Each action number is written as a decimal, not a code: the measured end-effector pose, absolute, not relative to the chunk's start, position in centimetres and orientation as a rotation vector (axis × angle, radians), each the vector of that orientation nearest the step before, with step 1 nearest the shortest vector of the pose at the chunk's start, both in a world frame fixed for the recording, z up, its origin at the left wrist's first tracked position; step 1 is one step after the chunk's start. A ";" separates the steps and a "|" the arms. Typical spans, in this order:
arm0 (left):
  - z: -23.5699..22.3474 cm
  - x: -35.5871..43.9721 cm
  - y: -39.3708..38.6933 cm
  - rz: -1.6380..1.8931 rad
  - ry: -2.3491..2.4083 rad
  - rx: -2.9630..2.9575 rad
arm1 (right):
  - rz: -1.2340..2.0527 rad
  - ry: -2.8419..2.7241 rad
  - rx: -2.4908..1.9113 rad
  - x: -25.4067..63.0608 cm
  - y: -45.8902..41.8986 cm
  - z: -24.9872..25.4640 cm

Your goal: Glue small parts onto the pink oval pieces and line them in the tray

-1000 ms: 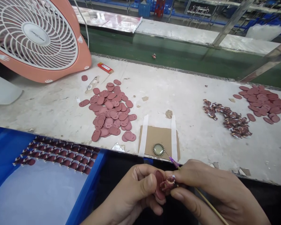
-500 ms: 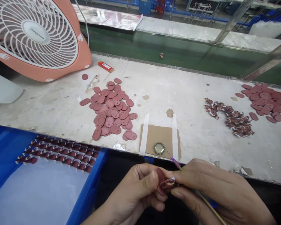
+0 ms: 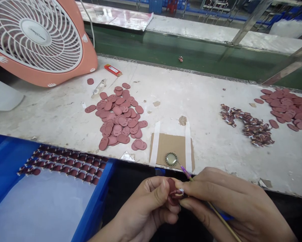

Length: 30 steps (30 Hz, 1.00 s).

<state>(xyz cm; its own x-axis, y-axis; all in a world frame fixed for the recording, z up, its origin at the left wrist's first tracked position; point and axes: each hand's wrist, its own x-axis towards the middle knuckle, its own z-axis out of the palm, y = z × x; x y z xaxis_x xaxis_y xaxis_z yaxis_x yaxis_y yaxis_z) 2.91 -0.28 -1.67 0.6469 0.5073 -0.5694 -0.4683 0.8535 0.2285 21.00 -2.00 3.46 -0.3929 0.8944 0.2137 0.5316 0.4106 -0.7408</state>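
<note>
My left hand pinches an oval maroon disc between thumb and fingers, below the table edge. With thumb and forefinger, my right hand holds a small maroon-and-white figure against the disc's face; its details are too small to tell. A thin brush with a purple collar is also in my right hand, running under the fingers, its tip beside an upturned bottle cap. The cap holds something pale and sits on a taped piece of cardboard.
Loose maroon discs lie heaped left of the cardboard, with another disc pile far right. Small figures lie between. A blue tray holds rows of discs with figures. A fan stands at left; a green belt runs behind.
The figure has shifted slightly left and now lies closer across the disc. My right hand came left a little with the brush. The lone small figure on the green belt has moved right.
</note>
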 end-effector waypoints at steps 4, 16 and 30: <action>-1.8 2.9 -0.3 0.563 0.648 0.033 | 0.766 -2.071 -1.185 20.9 -1.5 3.5; -2.3 3.0 -0.7 0.540 0.618 -0.030 | 0.590 -2.062 -1.283 20.2 -2.7 2.3; -2.0 2.8 -0.8 0.556 0.671 -0.116 | 0.823 -2.065 -1.194 20.5 -1.8 3.2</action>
